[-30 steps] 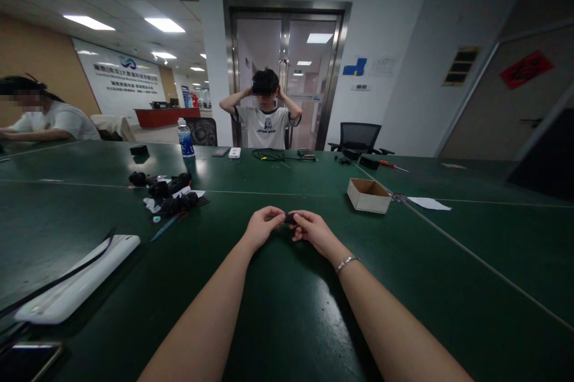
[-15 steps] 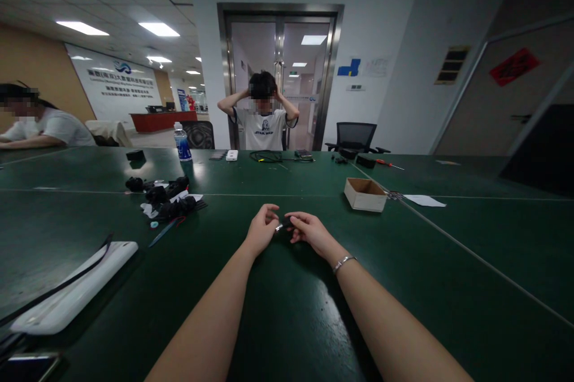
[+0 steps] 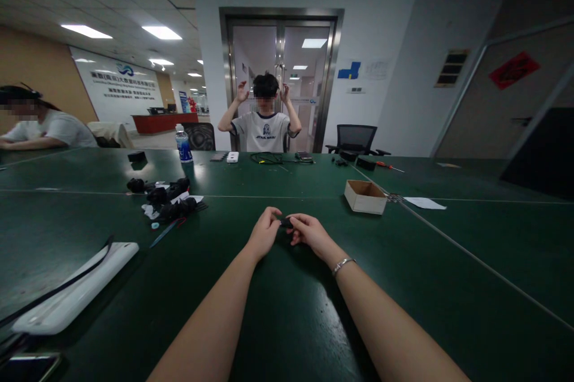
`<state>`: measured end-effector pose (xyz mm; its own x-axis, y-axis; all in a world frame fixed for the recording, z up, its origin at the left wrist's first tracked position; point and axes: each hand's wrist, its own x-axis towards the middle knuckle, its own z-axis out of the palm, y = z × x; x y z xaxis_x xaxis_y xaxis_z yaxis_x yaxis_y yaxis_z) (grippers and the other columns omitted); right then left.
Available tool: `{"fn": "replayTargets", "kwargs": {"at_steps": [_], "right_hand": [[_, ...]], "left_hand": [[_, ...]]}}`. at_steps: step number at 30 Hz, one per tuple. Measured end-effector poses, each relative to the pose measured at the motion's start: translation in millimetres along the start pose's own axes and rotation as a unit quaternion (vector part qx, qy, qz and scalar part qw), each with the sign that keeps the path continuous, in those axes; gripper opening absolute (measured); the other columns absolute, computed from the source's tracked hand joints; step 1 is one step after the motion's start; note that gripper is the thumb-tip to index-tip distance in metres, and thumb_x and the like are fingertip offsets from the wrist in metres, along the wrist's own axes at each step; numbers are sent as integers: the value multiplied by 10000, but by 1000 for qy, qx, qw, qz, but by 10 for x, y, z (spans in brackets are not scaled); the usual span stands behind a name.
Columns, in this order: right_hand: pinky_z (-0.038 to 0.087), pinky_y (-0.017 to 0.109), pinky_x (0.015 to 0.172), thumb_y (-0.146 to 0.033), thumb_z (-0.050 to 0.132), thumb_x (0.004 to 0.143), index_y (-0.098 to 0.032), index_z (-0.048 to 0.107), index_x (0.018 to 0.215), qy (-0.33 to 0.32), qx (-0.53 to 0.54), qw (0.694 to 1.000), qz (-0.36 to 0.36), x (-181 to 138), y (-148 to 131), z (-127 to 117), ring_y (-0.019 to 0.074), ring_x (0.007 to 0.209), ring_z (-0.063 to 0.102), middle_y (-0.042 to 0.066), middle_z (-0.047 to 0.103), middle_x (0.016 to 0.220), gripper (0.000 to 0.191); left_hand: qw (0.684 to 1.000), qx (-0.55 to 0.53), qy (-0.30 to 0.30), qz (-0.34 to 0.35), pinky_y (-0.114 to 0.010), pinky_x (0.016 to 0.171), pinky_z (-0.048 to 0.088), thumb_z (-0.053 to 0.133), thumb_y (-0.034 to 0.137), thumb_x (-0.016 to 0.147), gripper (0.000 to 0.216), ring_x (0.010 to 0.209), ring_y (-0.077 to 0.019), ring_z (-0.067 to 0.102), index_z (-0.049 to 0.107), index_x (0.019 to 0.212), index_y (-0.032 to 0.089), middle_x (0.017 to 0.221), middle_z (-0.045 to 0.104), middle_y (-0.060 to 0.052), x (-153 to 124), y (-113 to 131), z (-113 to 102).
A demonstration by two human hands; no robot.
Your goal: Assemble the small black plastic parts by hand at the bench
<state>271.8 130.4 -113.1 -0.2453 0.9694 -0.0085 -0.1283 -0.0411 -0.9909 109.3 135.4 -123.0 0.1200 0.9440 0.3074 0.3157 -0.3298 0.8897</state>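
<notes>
Both my arms reach out over the dark green table (image 3: 287,322). My left hand (image 3: 263,231) and my right hand (image 3: 309,231) meet at the middle of it, fingers curled and pinched on a small black part (image 3: 286,223) held between them. Most of the part is hidden by my fingers. A silver bracelet (image 3: 343,264) circles my right wrist.
An open cardboard box (image 3: 365,196) stands to the right. A heap of black parts (image 3: 169,198) lies at the left, with a white tray (image 3: 72,290) and black strap nearer me. A water bottle (image 3: 183,144) stands farther back. One person sits opposite, another at the far left.
My fingers have shifted slightly on the small black part. The person opposite has brought both hands from the back of the head to beside it.
</notes>
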Motion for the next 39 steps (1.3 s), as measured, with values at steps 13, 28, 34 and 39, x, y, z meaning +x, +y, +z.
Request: {"fn": "replayTargets", "kwargs": {"at_steps": [13, 28, 34, 39], "right_hand": [[542, 202, 459, -145, 513, 926, -98, 593, 1035, 20, -3, 1000, 6, -23, -31, 26, 77, 435, 527, 23, 611, 647, 143], [545, 212, 471, -184, 559, 906, -112, 599, 1019, 14, 4, 1000, 2, -4, 0, 3, 83, 446, 535, 26, 618, 661, 139], [543, 206, 456, -170, 549, 907, -109, 593, 1017, 15, -4, 1000, 4, -2, 0, 10, 79, 434, 529, 24, 619, 648, 134], [543, 204, 451, -174, 557, 901, -109, 594, 1020, 17, -6, 1000, 2, -4, -4, 17, 78, 438, 529, 15, 610, 642, 140]], "left_hand": [[1000, -20, -7, -13, -256, 670, 399, 399, 343, 878, 270, 706, -143, 522, 531, 1070, 207, 790, 567, -8, -9, -5, 23], [999, -23, -20, -12, -244, 636, 382, 418, 347, 870, 292, 681, -136, 519, 567, 1080, 209, 744, 569, 4, 9, -29, 8], [1000, -13, -10, -16, -247, 645, 390, 428, 334, 858, 283, 675, -140, 516, 588, 1053, 204, 712, 552, 5, 19, -47, 12], [995, -64, -38, -61, -238, 561, 365, 364, 327, 869, 336, 605, -139, 504, 576, 1076, 167, 652, 548, -4, 36, -57, 20]]}}
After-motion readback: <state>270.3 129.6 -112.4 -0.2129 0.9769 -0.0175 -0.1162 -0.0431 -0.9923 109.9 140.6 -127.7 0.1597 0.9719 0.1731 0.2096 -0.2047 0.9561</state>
